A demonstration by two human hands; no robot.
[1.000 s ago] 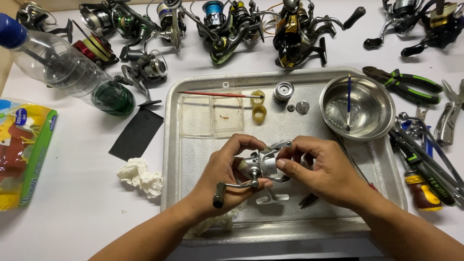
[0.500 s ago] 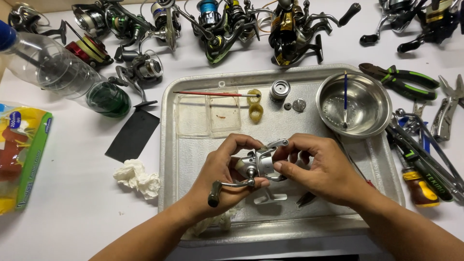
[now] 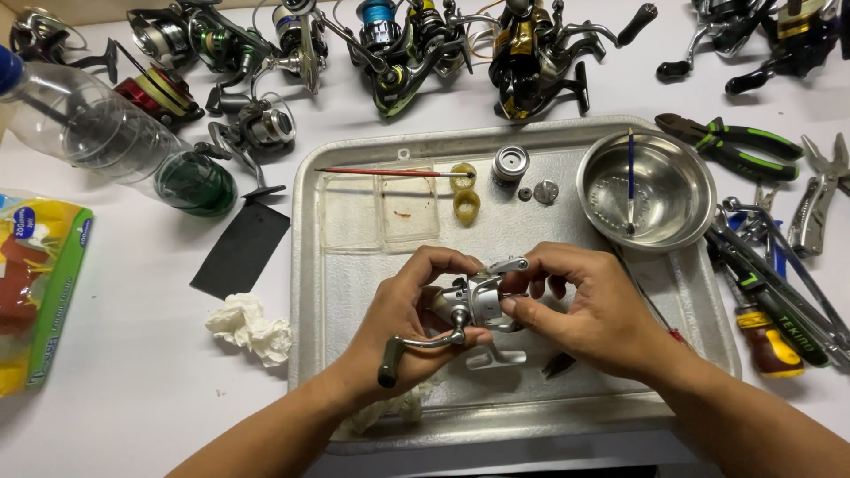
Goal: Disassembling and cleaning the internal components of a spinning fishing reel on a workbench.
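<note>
A small silver fishing reel is held over the middle of a metal tray. My left hand wraps its body from the left, with the crank handle sticking out below the fingers. My right hand pinches the reel's right side with thumb and fingertips. The reel's foot shows under it, just above the tray. A spool, two small round parts and two yellowish rings lie at the tray's far side, beside a red-handled brush.
A steel bowl with a blue brush stands on the tray's far right corner. Pliers and screwdrivers lie to the right. Several reels line the back. A plastic bottle, black card and crumpled tissue lie left.
Both hands stay on the reel at the same spot. The view has shifted slightly; my right fingers have adjusted a little on the reel's side.
</note>
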